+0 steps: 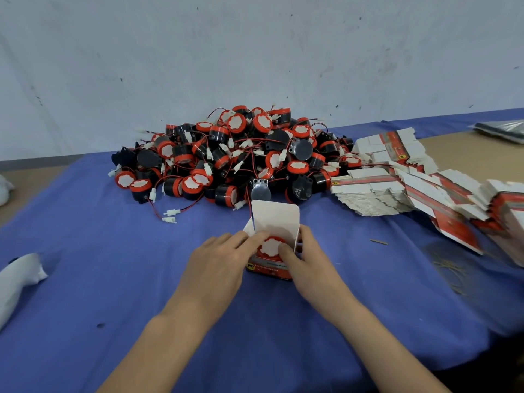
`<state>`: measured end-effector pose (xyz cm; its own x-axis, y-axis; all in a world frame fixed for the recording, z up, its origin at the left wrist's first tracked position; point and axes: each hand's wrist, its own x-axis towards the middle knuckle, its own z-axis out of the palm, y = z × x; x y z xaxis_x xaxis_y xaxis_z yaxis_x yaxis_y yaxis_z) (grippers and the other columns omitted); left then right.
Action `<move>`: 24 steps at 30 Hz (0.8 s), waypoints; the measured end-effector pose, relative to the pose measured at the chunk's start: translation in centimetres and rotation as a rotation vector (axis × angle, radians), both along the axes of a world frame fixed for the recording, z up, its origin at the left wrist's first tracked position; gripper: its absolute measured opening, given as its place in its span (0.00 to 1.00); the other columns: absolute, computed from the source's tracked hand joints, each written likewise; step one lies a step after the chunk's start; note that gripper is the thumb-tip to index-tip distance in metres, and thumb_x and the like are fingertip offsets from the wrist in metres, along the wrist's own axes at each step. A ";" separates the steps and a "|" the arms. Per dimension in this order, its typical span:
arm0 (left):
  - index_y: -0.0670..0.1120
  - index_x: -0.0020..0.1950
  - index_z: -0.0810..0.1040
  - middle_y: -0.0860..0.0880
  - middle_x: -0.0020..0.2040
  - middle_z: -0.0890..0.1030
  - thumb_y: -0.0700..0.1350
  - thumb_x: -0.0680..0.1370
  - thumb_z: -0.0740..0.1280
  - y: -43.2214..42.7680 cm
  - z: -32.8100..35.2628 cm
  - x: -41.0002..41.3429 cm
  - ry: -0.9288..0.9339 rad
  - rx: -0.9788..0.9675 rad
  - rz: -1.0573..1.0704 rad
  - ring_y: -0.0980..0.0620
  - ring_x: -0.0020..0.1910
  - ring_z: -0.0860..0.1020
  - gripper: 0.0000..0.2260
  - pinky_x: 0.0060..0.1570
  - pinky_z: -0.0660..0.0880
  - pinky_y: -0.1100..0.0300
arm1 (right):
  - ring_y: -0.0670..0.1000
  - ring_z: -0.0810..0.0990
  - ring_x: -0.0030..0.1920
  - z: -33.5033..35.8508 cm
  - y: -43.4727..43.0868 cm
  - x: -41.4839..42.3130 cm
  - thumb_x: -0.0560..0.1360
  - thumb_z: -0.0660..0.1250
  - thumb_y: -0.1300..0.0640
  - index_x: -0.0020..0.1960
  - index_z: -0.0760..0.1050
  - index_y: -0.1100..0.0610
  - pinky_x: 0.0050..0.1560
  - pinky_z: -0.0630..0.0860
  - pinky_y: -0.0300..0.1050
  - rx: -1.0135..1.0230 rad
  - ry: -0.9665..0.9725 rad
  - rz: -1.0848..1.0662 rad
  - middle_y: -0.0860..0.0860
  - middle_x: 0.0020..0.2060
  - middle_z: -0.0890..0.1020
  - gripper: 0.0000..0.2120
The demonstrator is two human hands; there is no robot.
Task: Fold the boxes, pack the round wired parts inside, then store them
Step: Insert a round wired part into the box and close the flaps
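Observation:
A small red and white box [270,269] stands upright on the blue cloth, its white lid flap [276,215] raised at the back. A round part [272,247] with a red rim and white face sits in the box's open top. My left hand [218,263] grips the box's left side, its fingers reaching over the part's rim. My right hand [307,259] holds the right side, with the thumb pressing on the part's face. Behind lies a large pile of round wired parts [235,157], black with red rims and white plugs.
Stacks of flat unfolded boxes [397,182] fan out on the right, reaching toward the table's right edge. A white cloth bundle [17,279] lies at the left. Rubber bands [450,266] lie on the cloth at right. A grey wall stands behind.

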<state>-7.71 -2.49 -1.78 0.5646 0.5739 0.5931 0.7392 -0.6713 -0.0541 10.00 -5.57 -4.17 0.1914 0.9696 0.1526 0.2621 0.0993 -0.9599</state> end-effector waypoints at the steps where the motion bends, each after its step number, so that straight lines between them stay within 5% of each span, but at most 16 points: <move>1: 0.48 0.62 0.82 0.53 0.40 0.81 0.27 0.58 0.77 -0.2 0.1 0.1 0.002 0.013 0.011 0.50 0.33 0.78 0.35 0.27 0.70 0.59 | 0.41 0.79 0.57 0.0 0.0 0.0 0.82 0.62 0.55 0.60 0.70 0.40 0.52 0.78 0.38 0.002 -0.001 0.000 0.40 0.57 0.80 0.11; 5: 0.47 0.64 0.81 0.52 0.38 0.80 0.27 0.57 0.75 -0.7 0.2 0.4 0.010 0.016 0.039 0.49 0.31 0.76 0.36 0.24 0.70 0.58 | 0.42 0.79 0.57 0.0 -0.1 0.1 0.82 0.62 0.55 0.59 0.71 0.39 0.56 0.78 0.42 0.009 -0.019 0.001 0.40 0.57 0.80 0.11; 9: 0.47 0.67 0.78 0.51 0.47 0.80 0.33 0.64 0.78 -0.7 -0.5 0.3 0.053 -0.011 0.045 0.49 0.37 0.79 0.32 0.30 0.76 0.56 | 0.38 0.79 0.54 -0.1 -0.1 0.2 0.82 0.62 0.54 0.56 0.71 0.38 0.48 0.76 0.32 0.000 -0.019 -0.006 0.39 0.55 0.80 0.10; 18: 0.45 0.47 0.84 0.40 0.58 0.80 0.45 0.72 0.76 0.4 1.0 -0.7 0.073 0.032 0.112 0.43 0.44 0.82 0.07 0.28 0.76 0.53 | 0.32 0.78 0.51 0.5 -0.2 0.6 0.83 0.62 0.55 0.54 0.71 0.33 0.44 0.74 0.26 -0.052 -0.001 0.084 0.29 0.49 0.79 0.14; 20: 0.44 0.44 0.83 0.41 0.58 0.81 0.44 0.77 0.71 0.4 1.0 -0.7 0.089 0.069 0.073 0.43 0.45 0.83 0.04 0.30 0.77 0.52 | 0.33 0.78 0.52 0.5 -0.2 0.5 0.82 0.62 0.53 0.53 0.70 0.29 0.45 0.75 0.27 -0.055 -0.015 0.091 0.29 0.51 0.79 0.16; 23: 0.40 0.47 0.82 0.43 0.53 0.82 0.40 0.85 0.50 0.0 1.2 -0.3 0.069 0.095 0.096 0.45 0.48 0.83 0.21 0.34 0.78 0.55 | 0.38 0.80 0.53 0.1 -0.1 0.2 0.76 0.63 0.45 0.54 0.70 0.28 0.51 0.78 0.37 -0.065 -0.031 0.080 0.31 0.52 0.80 0.11; 24: 0.39 0.48 0.81 0.43 0.50 0.82 0.38 0.85 0.51 -0.1 1.6 -0.1 0.000 0.055 0.104 0.45 0.47 0.82 0.18 0.34 0.77 0.55 | 0.40 0.80 0.54 0.0 0.0 0.1 0.72 0.62 0.41 0.54 0.69 0.29 0.53 0.79 0.42 -0.065 -0.038 0.083 0.32 0.52 0.80 0.12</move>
